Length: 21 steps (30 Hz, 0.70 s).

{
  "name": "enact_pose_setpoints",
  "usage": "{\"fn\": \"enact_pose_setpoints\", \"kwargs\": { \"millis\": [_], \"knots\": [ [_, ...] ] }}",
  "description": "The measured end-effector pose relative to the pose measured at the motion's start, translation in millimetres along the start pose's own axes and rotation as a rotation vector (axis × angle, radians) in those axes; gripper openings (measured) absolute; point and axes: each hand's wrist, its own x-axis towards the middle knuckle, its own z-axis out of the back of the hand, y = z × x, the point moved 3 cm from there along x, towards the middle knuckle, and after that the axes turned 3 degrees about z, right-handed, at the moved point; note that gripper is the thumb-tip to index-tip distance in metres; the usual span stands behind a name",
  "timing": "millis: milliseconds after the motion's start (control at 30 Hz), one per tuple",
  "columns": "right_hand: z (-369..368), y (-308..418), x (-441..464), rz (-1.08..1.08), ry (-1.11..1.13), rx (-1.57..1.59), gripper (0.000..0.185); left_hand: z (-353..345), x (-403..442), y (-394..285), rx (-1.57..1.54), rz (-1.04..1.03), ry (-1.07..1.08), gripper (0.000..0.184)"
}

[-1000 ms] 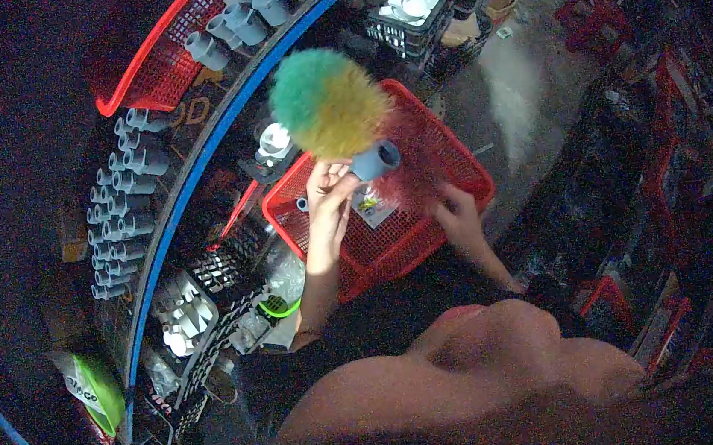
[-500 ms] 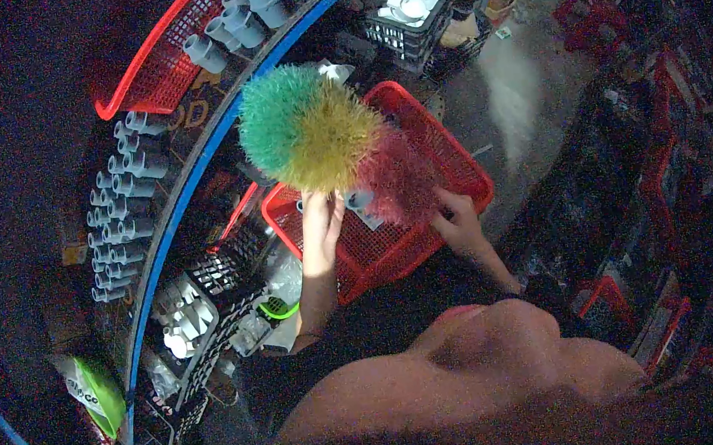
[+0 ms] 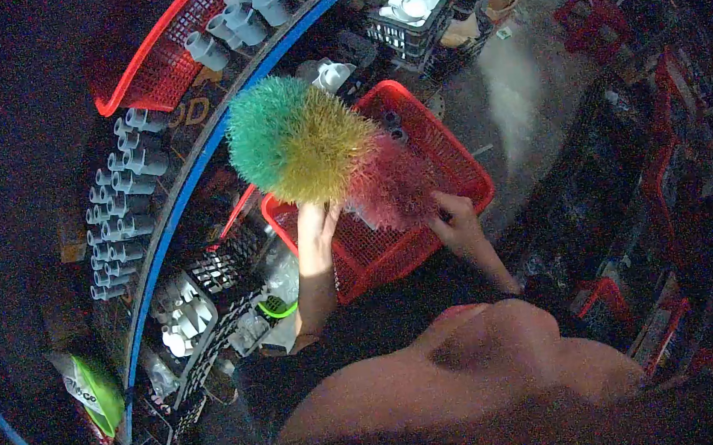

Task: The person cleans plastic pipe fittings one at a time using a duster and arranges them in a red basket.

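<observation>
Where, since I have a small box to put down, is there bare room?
The widest patch is the pale floor between the red basket under the duster and the dark red crate. On the shelf, a narrow strip runs between the grey pipe fittings and the blue edge. It's crowded left of the basket, with black baskets and white fittings.

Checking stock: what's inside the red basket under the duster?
Grey fittings show near the far end of the basket; something pale peeks below the duster, which hides the middle.
</observation>
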Motion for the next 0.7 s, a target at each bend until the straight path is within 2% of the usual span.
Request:
{"fn": "enact_pose_setpoints", "kwargs": {
  "millis": [133, 267, 400, 467, 567, 700],
  "knots": [
    [-1.8, 7.2, -0.3, 0.098, -0.023, -0.005, 0.027, 8.1, 8.0, -6.6, -0.058, -0.146, 0.129, 0.024],
    [-7.9, 5.6, 0.3, 0.21, 0.002, 0.037, 0.032, 0.9, 4.5, -3.4, 0.031, -0.105, 0.204, 0.025],
    [-3.4, 8.5, -1.2, 0.099, 0.104, 0.057, 0.03, -6.0, -2.3, 2.5, 0.109, -0.068, 0.25, 0.026],
    [-0.1, 16.4, -0.5, 0.193, 0.0, 0.08, 0.024, -3.4, -0.9, 2.7, 0.104, -0.066, 0.238, 0.027],
    [-2.2, 10.1, -1.4, 0.159, -0.111, 0.041, 0.019, 2.0, 0.9, 2.7, 0.051, -0.085, 0.186, 0.028],
    [0.1, 4.1, -0.3, 0.048, -0.13, 0.097, 0.029, -0.3, -1.2, 3.6, 0.003, -0.05, 0.129, 0.03]
  ]
}}
